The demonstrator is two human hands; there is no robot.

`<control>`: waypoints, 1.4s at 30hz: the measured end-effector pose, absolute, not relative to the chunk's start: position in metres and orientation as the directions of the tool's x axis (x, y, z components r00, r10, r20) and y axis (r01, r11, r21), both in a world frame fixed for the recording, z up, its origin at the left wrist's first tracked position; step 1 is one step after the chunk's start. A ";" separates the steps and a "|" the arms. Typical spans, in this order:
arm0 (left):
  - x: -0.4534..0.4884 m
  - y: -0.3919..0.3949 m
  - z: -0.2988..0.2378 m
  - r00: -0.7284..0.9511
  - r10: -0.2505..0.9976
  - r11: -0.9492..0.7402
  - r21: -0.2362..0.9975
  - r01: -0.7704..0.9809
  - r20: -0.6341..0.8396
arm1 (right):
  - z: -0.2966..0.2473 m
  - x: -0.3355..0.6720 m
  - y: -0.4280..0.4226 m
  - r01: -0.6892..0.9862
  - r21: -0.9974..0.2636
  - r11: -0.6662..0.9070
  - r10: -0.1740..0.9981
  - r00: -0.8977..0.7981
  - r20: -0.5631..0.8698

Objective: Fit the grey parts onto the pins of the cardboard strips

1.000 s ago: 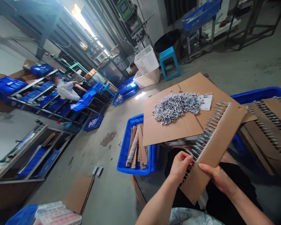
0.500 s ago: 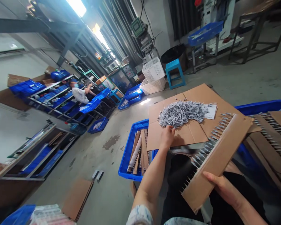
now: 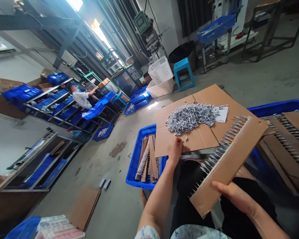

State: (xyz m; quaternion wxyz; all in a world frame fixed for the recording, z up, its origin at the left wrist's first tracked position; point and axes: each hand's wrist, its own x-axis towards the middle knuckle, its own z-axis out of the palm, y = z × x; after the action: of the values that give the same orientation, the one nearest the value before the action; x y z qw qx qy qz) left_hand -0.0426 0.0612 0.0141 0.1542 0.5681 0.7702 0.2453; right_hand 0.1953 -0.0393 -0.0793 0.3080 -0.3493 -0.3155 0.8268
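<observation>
My right hand (image 3: 235,196) grips the lower part of a long cardboard strip (image 3: 229,166), thumb across its face. Thin pins stick out along the strip's left edge. Small grey pointed pieces (image 3: 218,152) sit on most of them, while several pins at the lower end are bare. My left hand (image 3: 174,149) is at the near edge of a cardboard sheet (image 3: 206,141), fingers pinched together; whether a small piece is between them is hidden. Just beyond it lies a heap of the same grey pieces (image 3: 189,118), with a loose one close to my fingers.
A blue crate (image 3: 133,171) with pin strips stands left of the sheet, and another blue crate (image 3: 289,104) with filled strips stands at right. A white paper (image 3: 223,114) lies by the heap. Farther back are a blue stool (image 3: 184,73), white baskets (image 3: 160,74) and a seated person (image 3: 81,99).
My left hand has drawn back from the heap toward the sheet's near edge, and a loose piece now lies apart from the heap. My right hand still holds the strip.
</observation>
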 end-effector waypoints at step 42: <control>0.005 -0.058 0.002 0.025 0.835 0.550 0.834 -0.057 -0.549 | -0.059 0.198 -0.060 -0.316 -0.693 -0.648 0.747 -0.440 -0.498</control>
State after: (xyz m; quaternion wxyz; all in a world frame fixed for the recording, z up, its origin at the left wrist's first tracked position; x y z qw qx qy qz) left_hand 0.0052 -0.0578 0.0022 0.6396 0.3219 0.6047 0.3487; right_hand 0.1982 -0.0604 -0.0593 0.3292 -0.4141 -0.2603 0.8077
